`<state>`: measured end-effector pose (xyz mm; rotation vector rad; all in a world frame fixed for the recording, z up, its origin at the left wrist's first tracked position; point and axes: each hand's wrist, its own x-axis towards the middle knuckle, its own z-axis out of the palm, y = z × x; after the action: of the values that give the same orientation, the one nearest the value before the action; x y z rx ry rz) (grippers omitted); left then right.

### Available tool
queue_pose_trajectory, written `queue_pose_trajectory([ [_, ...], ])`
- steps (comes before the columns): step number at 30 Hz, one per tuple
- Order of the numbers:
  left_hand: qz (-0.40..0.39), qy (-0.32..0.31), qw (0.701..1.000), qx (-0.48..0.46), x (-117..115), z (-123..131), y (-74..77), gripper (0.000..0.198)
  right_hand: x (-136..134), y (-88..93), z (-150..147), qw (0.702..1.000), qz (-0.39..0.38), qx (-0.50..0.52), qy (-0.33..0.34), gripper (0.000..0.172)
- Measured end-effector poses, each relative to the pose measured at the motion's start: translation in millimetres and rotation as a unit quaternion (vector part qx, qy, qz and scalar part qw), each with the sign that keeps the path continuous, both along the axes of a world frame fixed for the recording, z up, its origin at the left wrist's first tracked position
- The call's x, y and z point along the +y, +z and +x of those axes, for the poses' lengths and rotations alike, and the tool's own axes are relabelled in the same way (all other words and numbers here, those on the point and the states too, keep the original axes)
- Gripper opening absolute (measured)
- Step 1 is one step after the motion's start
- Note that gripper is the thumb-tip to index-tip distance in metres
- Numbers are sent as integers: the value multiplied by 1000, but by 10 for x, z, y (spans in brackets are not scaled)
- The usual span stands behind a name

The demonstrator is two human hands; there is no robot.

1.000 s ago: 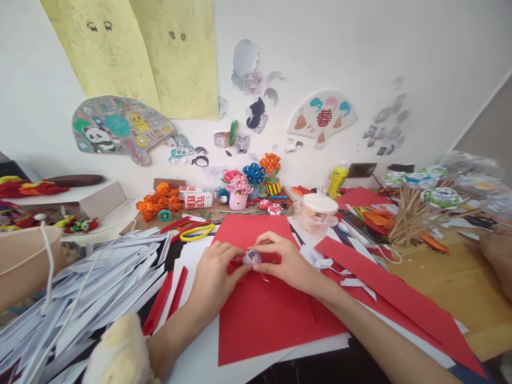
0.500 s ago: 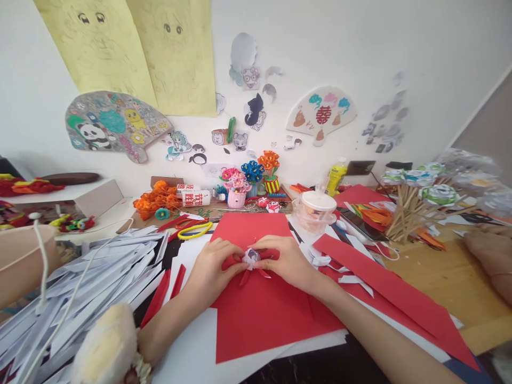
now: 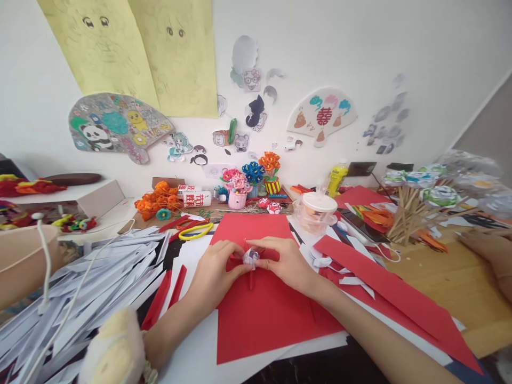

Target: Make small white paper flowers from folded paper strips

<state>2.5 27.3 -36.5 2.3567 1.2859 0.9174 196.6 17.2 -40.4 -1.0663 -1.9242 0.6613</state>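
Between my two hands is a small folded paper piece (image 3: 251,257), white-grey on top with red strip ends poking out. My left hand (image 3: 216,274) pinches its left side between thumb and fingers. On the opposite side, the thumb and fingers of my right hand (image 3: 286,262) close on it too. One red end points down towards me, and another red tip shows above. The fingers cover the rest of the piece. Beneath both hands lies a large red paper sheet (image 3: 276,320), on top of white sheets.
Many folded white paper strips (image 3: 100,288) are heaped at left, beside a plush toy (image 3: 114,349). Yellow-handled scissors (image 3: 196,231) lie behind my left hand. A lidded cup (image 3: 318,205) and long red paper (image 3: 384,288) are at right. Another person's hand (image 3: 486,248) rests at far right.
The paper piece has turned in my fingers: two red ends spread out below it before, and now one points straight down. Both hands stay in nearly the same place.
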Motion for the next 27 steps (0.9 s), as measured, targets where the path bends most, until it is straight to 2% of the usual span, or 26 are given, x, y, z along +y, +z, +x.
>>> queue_pose_trajectory([
  [5, -22, -6, 999, -23, -4, -2, 5, 14, 6, -8, 10, 998, 41, -38, -21, 19],
  [12, -29, 1, 999, -36, -8, -1, 34, 13, -28, 29, -4, 999, 27, -25, 16, 20],
  [17, -34, 16, 999, -38, -17, 0, 26, 17, -68, 68, -29, 999, 21, -32, 29, 30],
  [21, -29, -13, 998, -48, -31, 2, 36, 20, -44, 47, -30, 1000, 16, -23, 9, 20],
  [27, -35, -57, 997, -33, -19, -34, 41, 12, 8, 11, 8, 1000, 10, -20, 19, 15],
])
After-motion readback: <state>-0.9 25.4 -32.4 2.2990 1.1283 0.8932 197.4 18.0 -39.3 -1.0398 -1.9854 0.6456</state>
